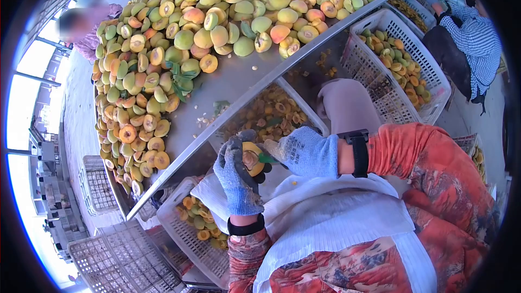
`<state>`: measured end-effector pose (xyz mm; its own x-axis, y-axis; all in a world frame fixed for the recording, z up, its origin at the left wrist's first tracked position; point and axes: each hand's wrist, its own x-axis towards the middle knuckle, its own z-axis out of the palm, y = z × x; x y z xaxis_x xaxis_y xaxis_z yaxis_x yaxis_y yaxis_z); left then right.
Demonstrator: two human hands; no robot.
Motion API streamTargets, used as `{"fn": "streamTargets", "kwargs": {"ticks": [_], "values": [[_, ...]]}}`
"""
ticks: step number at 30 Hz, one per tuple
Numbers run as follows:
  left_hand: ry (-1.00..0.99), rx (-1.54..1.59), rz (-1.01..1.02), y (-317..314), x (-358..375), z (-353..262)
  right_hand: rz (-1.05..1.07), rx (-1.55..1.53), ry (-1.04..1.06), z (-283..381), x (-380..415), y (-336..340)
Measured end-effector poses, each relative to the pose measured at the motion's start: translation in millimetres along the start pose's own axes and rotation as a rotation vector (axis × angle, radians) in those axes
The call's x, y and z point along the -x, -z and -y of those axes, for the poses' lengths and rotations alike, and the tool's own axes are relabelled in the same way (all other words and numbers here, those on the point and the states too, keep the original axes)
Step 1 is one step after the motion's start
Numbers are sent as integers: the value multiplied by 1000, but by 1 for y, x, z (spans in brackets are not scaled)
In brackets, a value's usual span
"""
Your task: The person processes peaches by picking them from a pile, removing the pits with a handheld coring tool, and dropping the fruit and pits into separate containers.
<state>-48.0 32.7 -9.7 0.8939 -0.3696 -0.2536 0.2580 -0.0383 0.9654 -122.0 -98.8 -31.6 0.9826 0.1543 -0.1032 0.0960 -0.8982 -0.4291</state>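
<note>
My left hand [239, 176], in a blue knit glove with a dark coated palm, holds a halved yellow peach [252, 158] with its cut side and brownish pit area facing up. My right hand [304, 152], gloved the same way, is closed with its fingertips right beside the fruit. A narrow green piece [267, 158] shows between those fingertips and the peach; I cannot tell whether it is a tool or a leaf. Both hands are at the metal table's near edge, above a bin of peach pieces [271, 111].
Many halved peaches [217, 16] are heaped over the metal table [217, 89], with leaves among them. White crates of fruit stand at right [404, 30] and below left [176, 214]. Another crate [127, 255] lies lower left. Other people are at far left [92, 32] and right [472, 49].
</note>
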Motion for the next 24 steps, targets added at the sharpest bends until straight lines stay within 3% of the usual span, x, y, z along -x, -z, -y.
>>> {"fn": "streamTargets", "kwargs": {"ticks": [2,4,6,8,10,14,22,24], "values": [[-57,-31,-40,2,-3,11,-13,-177,-49,10,1,2],[-84,187,-110,-9,5,0,-42,-225,-41,12,3,-1],[-48,56,-81,-2,3,8,-69,-285,-29,10,5,-3],[-19,-71,-39,4,0,6,-43,-30,36,-5,7,3],[237,44,199,4,-2,-10,-95,30,73,-9,6,6],[219,327,211,3,-12,-10,-204,121,126,-6,2,6],[54,296,150,5,-2,-1,-285,160,110,0,3,5],[-5,233,122,5,2,3,-145,32,-3,8,4,0]]}}
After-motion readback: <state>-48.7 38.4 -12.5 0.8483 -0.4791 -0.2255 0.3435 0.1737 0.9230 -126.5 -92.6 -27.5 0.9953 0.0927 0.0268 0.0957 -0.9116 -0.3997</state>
